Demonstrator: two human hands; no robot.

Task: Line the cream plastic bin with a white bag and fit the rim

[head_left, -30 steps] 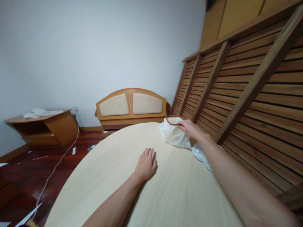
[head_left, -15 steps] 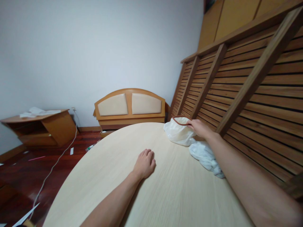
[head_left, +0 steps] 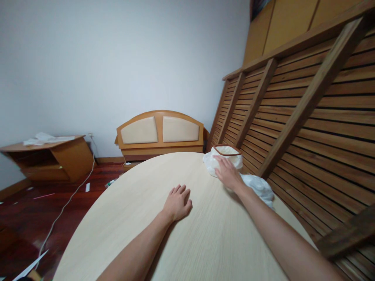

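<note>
On the round pale wooden table [head_left: 213, 234], my left hand [head_left: 177, 202] lies palm down, its fingers loosely stretched and holding nothing. My right hand [head_left: 228, 171] has its fingers apart in front of a white plastic bag [head_left: 210, 162] with a squared brown rim [head_left: 227, 145] around its open mouth. Whether the fingertips touch the bag I cannot tell. A crumpled white bundle [head_left: 259, 187], perhaps plastic, sits beside it at the table's right edge, partly hidden by my right forearm.
Slatted wooden panels [head_left: 293, 117] lean along the right side, close to the table. A padded headboard [head_left: 159, 132] stands against the far wall. To the left are a low wooden cabinet [head_left: 70, 160] with white sheets on top and a cable [head_left: 70, 199] across the dark red floor.
My right hand has let go of the brown rim and moved left and nearer, in front of the bag. The rim now sits more level. My left hand stays in place.
</note>
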